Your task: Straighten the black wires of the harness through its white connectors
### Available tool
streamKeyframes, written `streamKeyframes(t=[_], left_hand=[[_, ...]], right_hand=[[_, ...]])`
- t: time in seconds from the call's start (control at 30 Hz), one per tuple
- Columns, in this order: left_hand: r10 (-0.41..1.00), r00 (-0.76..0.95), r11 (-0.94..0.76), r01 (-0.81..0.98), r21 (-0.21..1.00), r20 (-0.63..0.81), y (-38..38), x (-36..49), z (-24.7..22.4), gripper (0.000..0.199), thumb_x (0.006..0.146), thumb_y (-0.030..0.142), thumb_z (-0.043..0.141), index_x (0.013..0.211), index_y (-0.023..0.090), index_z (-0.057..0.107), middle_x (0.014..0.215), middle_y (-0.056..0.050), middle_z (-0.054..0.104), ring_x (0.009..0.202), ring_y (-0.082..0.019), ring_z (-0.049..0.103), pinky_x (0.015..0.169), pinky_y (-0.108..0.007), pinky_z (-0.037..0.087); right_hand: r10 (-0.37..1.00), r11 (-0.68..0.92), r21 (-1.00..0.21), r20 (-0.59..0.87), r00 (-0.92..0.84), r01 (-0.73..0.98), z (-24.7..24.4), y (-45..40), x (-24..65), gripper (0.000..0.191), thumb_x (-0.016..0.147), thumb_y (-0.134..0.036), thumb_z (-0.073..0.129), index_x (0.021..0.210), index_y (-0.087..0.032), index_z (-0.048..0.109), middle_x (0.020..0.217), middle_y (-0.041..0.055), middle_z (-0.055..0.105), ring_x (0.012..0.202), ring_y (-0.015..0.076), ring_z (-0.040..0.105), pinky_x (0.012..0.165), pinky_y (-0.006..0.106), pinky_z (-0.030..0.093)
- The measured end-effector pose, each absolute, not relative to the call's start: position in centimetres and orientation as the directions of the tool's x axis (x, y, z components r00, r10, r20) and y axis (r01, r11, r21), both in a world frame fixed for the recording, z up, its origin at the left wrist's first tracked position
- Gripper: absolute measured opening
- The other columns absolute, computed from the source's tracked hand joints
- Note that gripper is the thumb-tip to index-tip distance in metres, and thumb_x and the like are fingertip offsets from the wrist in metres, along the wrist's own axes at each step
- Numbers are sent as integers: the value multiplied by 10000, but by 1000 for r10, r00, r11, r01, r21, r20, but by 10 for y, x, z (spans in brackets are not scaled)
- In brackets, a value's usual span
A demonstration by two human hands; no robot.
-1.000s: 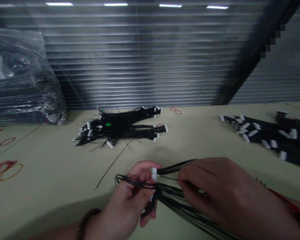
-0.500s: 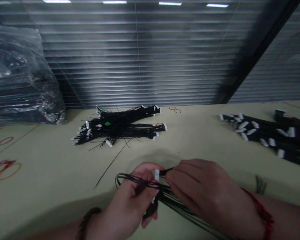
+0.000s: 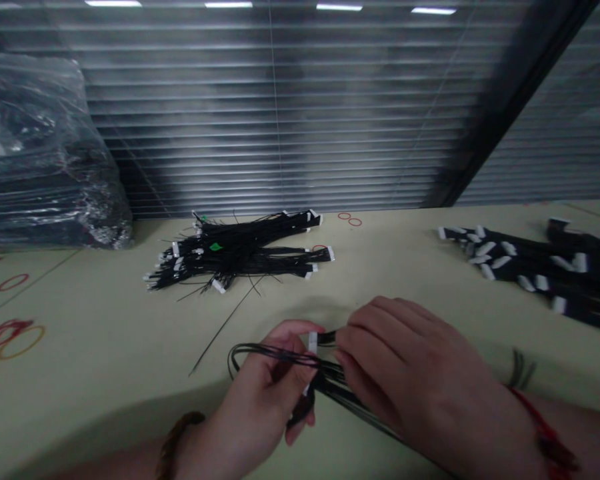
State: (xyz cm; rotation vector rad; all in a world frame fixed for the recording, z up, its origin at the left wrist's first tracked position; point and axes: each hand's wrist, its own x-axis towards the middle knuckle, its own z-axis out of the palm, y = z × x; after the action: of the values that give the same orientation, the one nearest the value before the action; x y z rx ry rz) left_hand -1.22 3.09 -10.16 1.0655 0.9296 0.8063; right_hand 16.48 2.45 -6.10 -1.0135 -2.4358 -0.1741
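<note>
My left hand [image 3: 265, 393] is closed round a black wire harness [image 3: 353, 397], gripping it beside a white connector [image 3: 313, 342]. A loop of thin black wires bends back over the left thumb. My right hand [image 3: 410, 373] has its fingers curled together at the black wires that leave the connector on its right side; its fingertips are partly hidden behind the hand. The remaining wires run down to the right beneath my right hand. A dark end of the harness pokes out below the left fingers.
A pile of black harnesses [image 3: 240, 247] with white connectors lies near the blinds [image 3: 330, 113]. More harnesses [image 3: 530, 267] lie at the right. A clear plastic bag [image 3: 45, 167] stands at the left. Red rubber bands [image 3: 5, 333] and a loose black wire [image 3: 225, 327] rest on the table [image 3: 105, 320].
My right hand has shifted slightly up and to the right at the connector's wires. The left hand keeps its hold on the harness, almost unmoved.
</note>
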Motion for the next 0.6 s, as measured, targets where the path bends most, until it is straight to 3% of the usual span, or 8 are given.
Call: streamKeyframes(t=[0.17,0.4,0.6], left_hand=[[893,392,285,-111,952,-221,29,-12,-100,309,788,339,582,1023,175,467,563,83,430,344,-58,395,292,-130,286],[888,408,273,-97,957,-212,28,-12,-102,267,796,319,576,1007,182,487,587,70,453,356,-57,406,291,-121,277],[874,429,302,-108,947,-230,27,-11,-102,283,783,347,592,990,185,488,598,74,451,353,-46,400,298,-120,284]], right_hand=[[796,604,-269,260,-547,750,-60,11,161,121,761,-90,534,693,-177,584,661,-25,571,546,126,494,531,277,302],[807,590,-379,276,-522,712,-66,16,157,127,718,-79,529,653,-179,571,638,-46,567,563,109,498,553,261,297],[827,562,-379,275,-491,735,-69,17,155,121,667,-70,503,622,-177,538,592,-42,542,515,110,455,524,257,259]])
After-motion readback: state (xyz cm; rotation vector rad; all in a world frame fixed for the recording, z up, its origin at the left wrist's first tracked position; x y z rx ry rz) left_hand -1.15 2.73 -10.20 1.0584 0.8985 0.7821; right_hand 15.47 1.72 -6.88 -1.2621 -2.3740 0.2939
